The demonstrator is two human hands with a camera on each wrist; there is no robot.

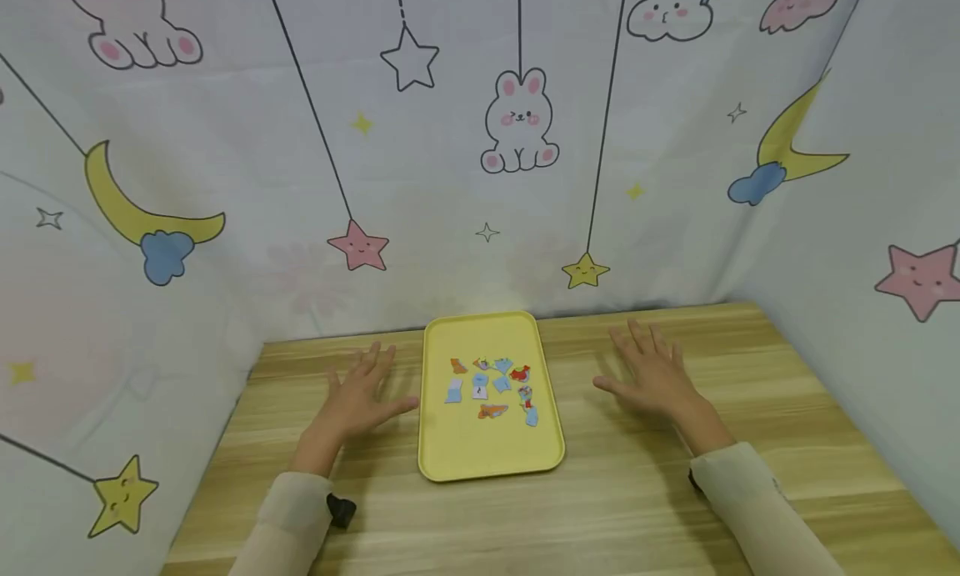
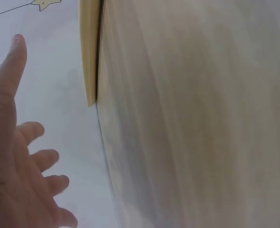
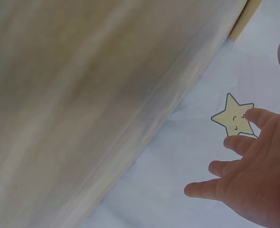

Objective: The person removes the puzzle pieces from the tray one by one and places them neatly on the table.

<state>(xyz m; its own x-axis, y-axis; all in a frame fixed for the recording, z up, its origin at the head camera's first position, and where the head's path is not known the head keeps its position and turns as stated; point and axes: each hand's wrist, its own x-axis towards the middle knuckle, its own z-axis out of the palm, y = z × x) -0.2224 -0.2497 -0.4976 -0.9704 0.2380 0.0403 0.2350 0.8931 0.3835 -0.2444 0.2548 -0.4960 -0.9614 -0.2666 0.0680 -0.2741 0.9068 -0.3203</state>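
Observation:
A yellow tray (image 1: 480, 455) lies on the wooden table between my two hands. Scattered over its middle are several small paper cutouts, among them an orange piece (image 1: 492, 411), a blue-and-white piece (image 1: 453, 391) and a red piece (image 1: 520, 374). My left hand (image 1: 360, 401) is just left of the tray with fingers spread, its thumb pointing at the tray's left edge. To the right, farther from the tray, my right hand (image 1: 651, 376) also has its fingers spread and holds nothing. Both wrist views show bare palms with straight fingers.
The wooden table (image 1: 615, 509) extends in front of and beside the tray. White cloth (image 1: 450, 184) printed with rabbits, stars and moons hangs behind the table and on both sides. The tray's far edge comes close to the back cloth.

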